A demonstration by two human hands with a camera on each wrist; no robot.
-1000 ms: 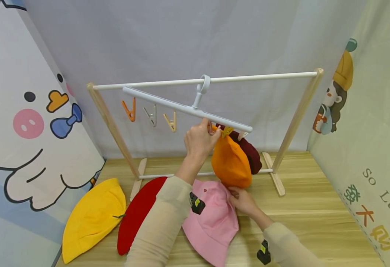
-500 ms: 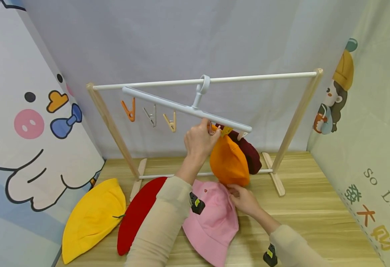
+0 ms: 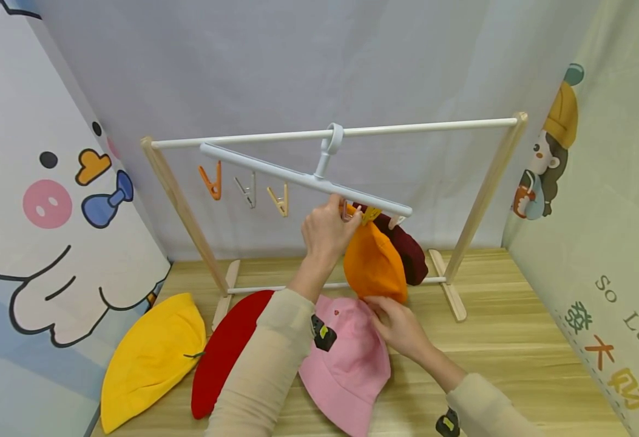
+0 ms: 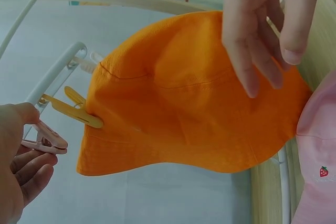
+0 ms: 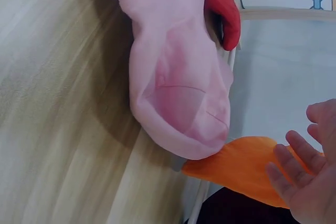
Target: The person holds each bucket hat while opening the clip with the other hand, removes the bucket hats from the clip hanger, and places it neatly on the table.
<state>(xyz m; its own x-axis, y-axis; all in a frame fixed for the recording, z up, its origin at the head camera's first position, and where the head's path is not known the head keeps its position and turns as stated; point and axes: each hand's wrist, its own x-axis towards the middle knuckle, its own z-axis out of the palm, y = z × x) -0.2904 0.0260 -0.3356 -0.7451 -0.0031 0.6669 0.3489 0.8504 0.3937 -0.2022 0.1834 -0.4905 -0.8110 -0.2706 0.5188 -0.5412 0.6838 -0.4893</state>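
Pink cloth hat (image 3: 346,358) is nearest, lying on the table (image 3: 516,364), crown toward the rack. Red hat (image 3: 229,355) and yellow hat (image 3: 155,358) lie to its left. Right hand (image 3: 401,331) is at the pink hat's right side, fingers relaxed, slightly bent, holding nothing; can't tell if they touch either hat. Orange hat (image 3: 374,267) hangs from the hanger (image 3: 275,173) by a yellow clip (image 4: 76,113) on one edge, its low end right by the pink crown. Looks light, soft, floppy, neither slippery nor fragile; expect sag and swing. I'd take it at the edge beside the yellow clip and support the low end from below. Left hand (image 3: 327,230) is up under the hanger, thumb and fingers pinching a pink clip (image 4: 55,137), just beside that edge, not on it per left wrist view. Clip looks stiff, sprung; best squeezed at the tail ends. Maroon hat (image 3: 413,255) hangs close behind the orange one, so edges could catch. Hanger tilts, right end low, would probably rock under a pull. Most room to move is right of the pink hat; right post (image 3: 485,197) is well apart from both hands.
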